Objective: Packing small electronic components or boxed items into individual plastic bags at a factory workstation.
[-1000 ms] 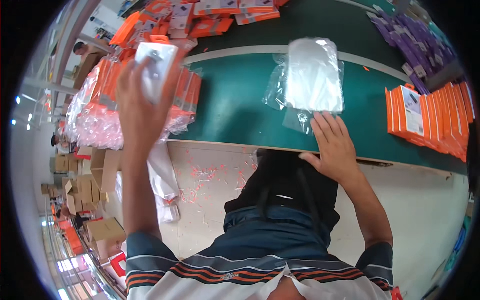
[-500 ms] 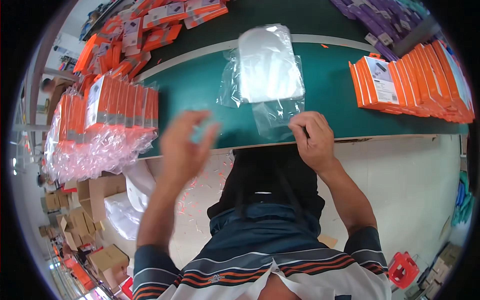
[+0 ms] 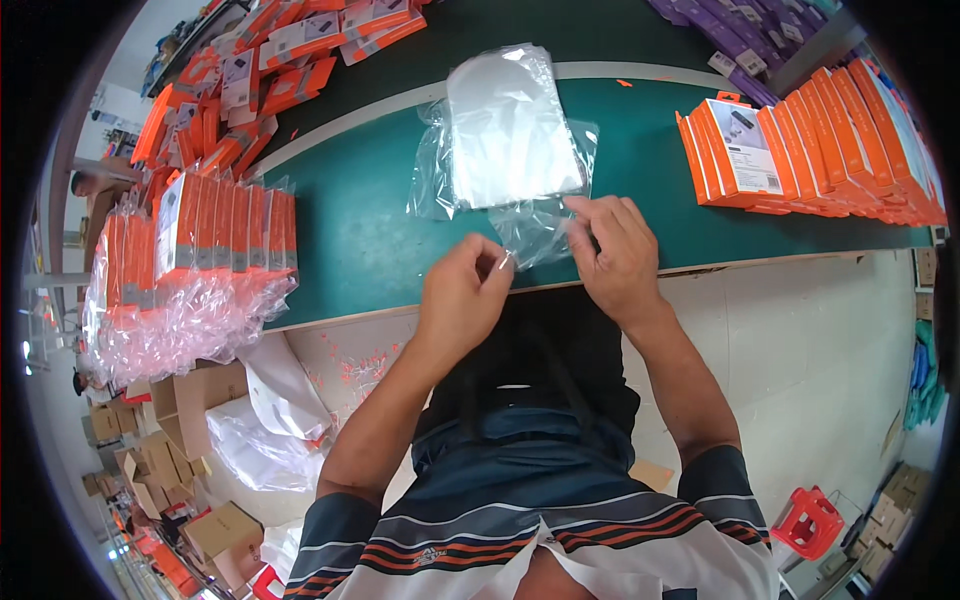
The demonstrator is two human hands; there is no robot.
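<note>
A clear plastic bag (image 3: pixel 535 233) hangs over the near edge of a stack of clear bags (image 3: pixel 512 135) on the green table. My left hand (image 3: pixel 463 297) is closed, thumb and forefinger pinching the bag's left edge. On the other side, my right hand (image 3: pixel 618 255) has its fingers curled at the bag's right edge, thumb against the film. The bag looks crumpled between the two hands, and nothing shows inside it. Another loose clear bag (image 3: pixel 430 170) sticks out from the left of the stack.
Orange-and-white boxes (image 3: pixel 790 150) stand in a row at the right. At the left are bagged orange boxes (image 3: pixel 225 225); more orange boxes (image 3: pixel 300 40) are heaped behind them. Purple packages (image 3: pixel 735 45) lie at the far right. The table's front edge (image 3: pixel 720 268) runs beside my right hand.
My left hand has swung right and now pinches the bag, where before it was empty over the table. The bag's near end is gathered up, and the view has shifted slightly.
</note>
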